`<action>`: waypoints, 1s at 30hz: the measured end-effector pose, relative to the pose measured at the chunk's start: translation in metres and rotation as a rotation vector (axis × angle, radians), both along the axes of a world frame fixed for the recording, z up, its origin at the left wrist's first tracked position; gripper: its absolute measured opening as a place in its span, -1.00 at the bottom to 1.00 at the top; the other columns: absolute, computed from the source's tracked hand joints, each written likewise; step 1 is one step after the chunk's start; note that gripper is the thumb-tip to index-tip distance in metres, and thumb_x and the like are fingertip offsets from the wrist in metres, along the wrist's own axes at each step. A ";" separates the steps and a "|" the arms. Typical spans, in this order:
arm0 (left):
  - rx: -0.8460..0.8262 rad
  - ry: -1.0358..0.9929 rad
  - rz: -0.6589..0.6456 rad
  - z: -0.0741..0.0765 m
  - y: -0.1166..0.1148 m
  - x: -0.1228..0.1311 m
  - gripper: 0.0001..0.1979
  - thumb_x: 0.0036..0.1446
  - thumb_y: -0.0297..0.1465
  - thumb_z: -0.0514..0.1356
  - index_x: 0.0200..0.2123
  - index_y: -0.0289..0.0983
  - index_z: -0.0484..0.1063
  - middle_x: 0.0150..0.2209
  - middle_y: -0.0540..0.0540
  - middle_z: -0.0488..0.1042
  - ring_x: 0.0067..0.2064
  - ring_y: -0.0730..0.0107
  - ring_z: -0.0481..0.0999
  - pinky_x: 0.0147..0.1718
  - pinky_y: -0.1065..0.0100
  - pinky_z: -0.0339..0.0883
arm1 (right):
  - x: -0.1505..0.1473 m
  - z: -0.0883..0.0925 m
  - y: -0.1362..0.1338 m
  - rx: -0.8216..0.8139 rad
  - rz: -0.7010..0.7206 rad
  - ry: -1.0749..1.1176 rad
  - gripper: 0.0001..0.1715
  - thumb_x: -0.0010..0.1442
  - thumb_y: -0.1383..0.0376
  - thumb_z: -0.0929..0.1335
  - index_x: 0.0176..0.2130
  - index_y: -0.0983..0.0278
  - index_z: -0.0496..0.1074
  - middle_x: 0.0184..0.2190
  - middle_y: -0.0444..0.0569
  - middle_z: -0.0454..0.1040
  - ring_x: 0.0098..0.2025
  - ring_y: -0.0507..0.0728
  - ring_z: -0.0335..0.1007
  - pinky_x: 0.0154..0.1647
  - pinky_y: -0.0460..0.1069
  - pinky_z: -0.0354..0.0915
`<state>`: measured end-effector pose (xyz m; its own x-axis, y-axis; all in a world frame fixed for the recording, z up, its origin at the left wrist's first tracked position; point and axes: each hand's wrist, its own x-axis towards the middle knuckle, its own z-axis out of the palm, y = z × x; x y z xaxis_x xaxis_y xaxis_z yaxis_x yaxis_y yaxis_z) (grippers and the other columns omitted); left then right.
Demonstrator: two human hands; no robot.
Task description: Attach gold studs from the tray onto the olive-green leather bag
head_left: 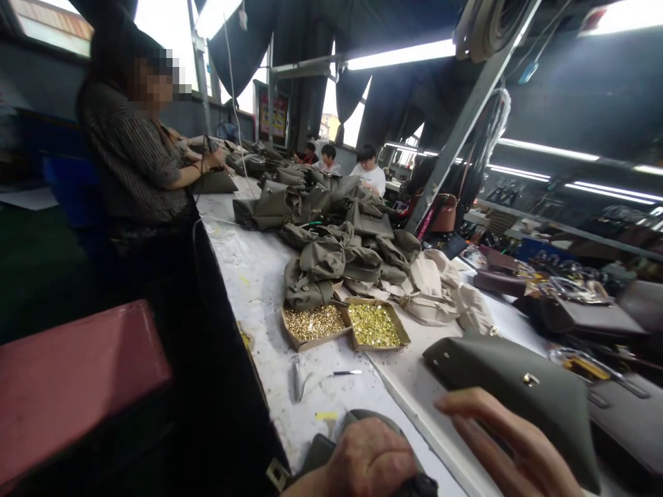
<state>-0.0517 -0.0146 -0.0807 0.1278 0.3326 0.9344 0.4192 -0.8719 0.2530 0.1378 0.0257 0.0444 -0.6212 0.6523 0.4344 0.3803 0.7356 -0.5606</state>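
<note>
My left hand (370,459) is closed at the bottom of the view, with an olive-green bag (318,452) in its grip. Much of that bag is hidden behind the hand. A metal fitting (278,475) shows at its left side, and something dark sticks out below the fingers. My right hand (510,442), slightly blurred, is open with its fingers stretched out. It hovers at the near edge of another olive-green bag (512,369), which lies flat with a gold clasp (530,379) on it. Whether the fingers touch that bag I cannot tell.
Ahead stand two cardboard trays, one of gold-coloured studs (313,323), one of yellow-gold pieces (376,326). Before them lies a small dark-handled tool (347,373). Olive bags (331,259) pile up behind. Grey-brown bags (629,407) lie right. A co-worker (139,138) is at the left.
</note>
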 end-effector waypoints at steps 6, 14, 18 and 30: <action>0.060 -0.043 0.001 -0.004 0.002 -0.001 -0.79 0.41 -0.32 0.04 -0.19 -0.31 0.38 -0.41 -0.12 0.59 -0.44 0.39 0.57 -0.40 0.39 0.45 | -0.106 0.004 0.076 0.014 0.081 -0.430 -0.79 0.35 0.29 0.36 -0.04 0.18 0.55 -0.10 0.01 0.58 -0.05 0.19 0.49 -0.02 0.02 0.38; 0.129 -0.079 0.008 -0.004 0.007 -0.003 -0.74 0.45 -0.37 -0.05 -0.26 -0.30 0.35 -0.43 -0.07 0.59 -0.49 0.44 0.53 -0.49 0.42 0.33 | -0.210 -0.033 0.115 0.116 0.130 -0.791 -0.82 0.29 0.35 0.41 -0.16 0.12 0.62 -0.11 -0.03 0.61 0.01 0.19 0.48 -0.02 -0.03 0.32; 0.133 -0.100 -0.004 -0.013 0.012 -0.001 -0.73 0.47 -0.34 -0.07 -0.24 -0.28 0.34 -0.46 -0.03 0.58 -0.51 0.46 0.52 -0.50 0.43 0.30 | -0.225 -0.053 0.121 0.127 0.134 -0.846 -0.75 0.28 0.42 0.36 -0.18 0.14 0.62 -0.15 -0.01 0.62 -0.04 0.18 0.50 -0.09 -0.04 0.32; 0.107 -0.094 -0.056 -0.009 0.011 -0.007 -0.72 0.48 -0.32 -0.09 -0.17 -0.28 0.36 -0.39 -0.02 0.59 -0.45 0.45 0.51 -0.43 0.42 0.34 | -0.229 -0.079 0.134 0.108 0.062 -0.663 -0.81 0.28 0.37 0.34 -0.24 0.17 0.58 -0.18 -0.01 0.60 -0.09 0.18 0.48 -0.12 -0.03 0.27</action>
